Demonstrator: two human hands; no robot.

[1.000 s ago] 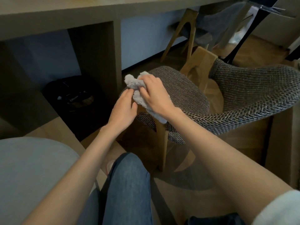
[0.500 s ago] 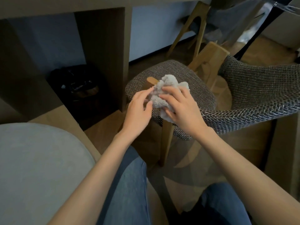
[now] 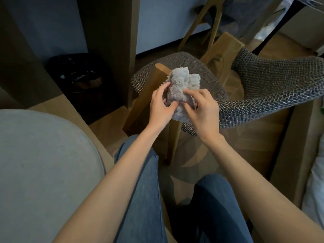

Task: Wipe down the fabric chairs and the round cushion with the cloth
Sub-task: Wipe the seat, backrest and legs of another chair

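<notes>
While the grey round cushion [image 3: 43,163] lies at my far left, with a dark bin [image 3: 77,76] beyond it, my left hand [image 3: 160,109] pinches the cloth [image 3: 180,90] between thumb and curled fingers. Pale grey, nubbly and bunched into a loose wad, the cloth is held up before the seat edge of the chair [image 3: 263,88]. My right hand [image 3: 201,109] grips its other side, fingers curled into the folds. Dark woven fabric covers the chair, on wooden legs.

Wooden floor [image 3: 245,148] carries woven fabric chair [image 3: 273,95] just right of right hand [image 3: 201,111], black waste bin [image 3: 78,76] beyond-left of left hand [image 3: 160,109], round grey cushion [image 3: 43,163] near-left.
</notes>
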